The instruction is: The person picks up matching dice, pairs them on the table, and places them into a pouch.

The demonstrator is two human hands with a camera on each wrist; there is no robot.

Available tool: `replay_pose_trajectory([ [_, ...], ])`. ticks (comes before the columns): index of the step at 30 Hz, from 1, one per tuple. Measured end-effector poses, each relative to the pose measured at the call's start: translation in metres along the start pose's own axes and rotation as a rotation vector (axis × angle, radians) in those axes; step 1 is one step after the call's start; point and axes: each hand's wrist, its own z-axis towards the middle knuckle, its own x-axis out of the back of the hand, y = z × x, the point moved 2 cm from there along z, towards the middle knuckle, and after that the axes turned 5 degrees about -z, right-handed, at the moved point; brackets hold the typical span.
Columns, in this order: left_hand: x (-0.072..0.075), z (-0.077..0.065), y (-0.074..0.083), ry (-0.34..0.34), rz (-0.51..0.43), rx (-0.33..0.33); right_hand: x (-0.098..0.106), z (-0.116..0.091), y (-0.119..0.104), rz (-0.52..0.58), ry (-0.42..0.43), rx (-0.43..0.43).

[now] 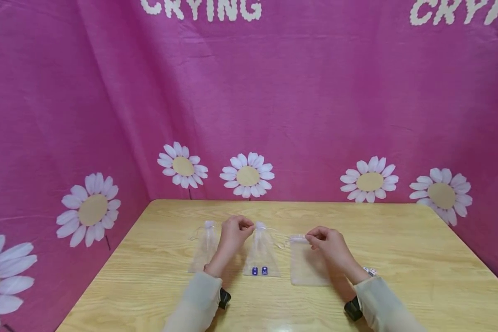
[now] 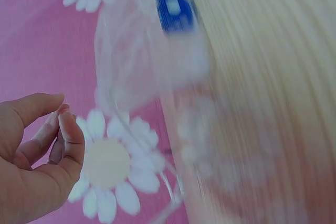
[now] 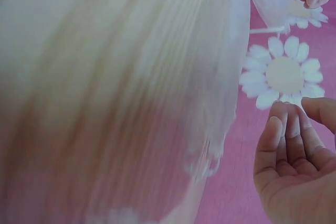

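Note:
Three sheer white drawstring pouches lie on the table. By the gathered neck of the middle pouch (image 1: 260, 249) is my left hand (image 1: 235, 233), its thumb and fingertips close together. Two blue dice (image 1: 259, 270) show through that pouch's bottom. My right hand (image 1: 329, 244) is at the top edge of the flat, ungathered right pouch (image 1: 309, 265). In the right wrist view, a small gap separates this hand's thumb and fingers (image 3: 294, 135), with no cloth between them. The left wrist view shows the left hand's fingers (image 2: 71, 135) loosely curled, beside the pouch.
A third pouch (image 1: 205, 251), gathered at its neck, lies left of my left forearm, which partly covers it. White dice (image 1: 370, 271) sit beside my right wrist, partly hidden. Pink cloth (image 1: 299, 115) with daisies hangs behind the wooden table (image 1: 149, 267).

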Motion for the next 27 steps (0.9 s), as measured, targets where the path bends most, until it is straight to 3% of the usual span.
replay_pose_trajectory([
  [5, -0.019, -0.002, 0.011, -0.08, -0.031, -0.007, 0.016, -0.005, 0.01, -0.029, 0.018, -0.008],
  [10, -0.04, -0.004, 0.018, -0.212, -0.045, -0.038, 0.035, -0.012, 0.024, -0.062, 0.049, -0.021],
  [18, -0.073, -0.015, 0.019, -0.453, 0.04, -0.072, 0.05, -0.018, 0.041, -0.069, 0.053, -0.071],
  [27, -0.096, -0.02, 0.023, -0.58, 0.159, -0.035, 0.056, -0.023, 0.047, -0.082, 0.071, -0.07],
])
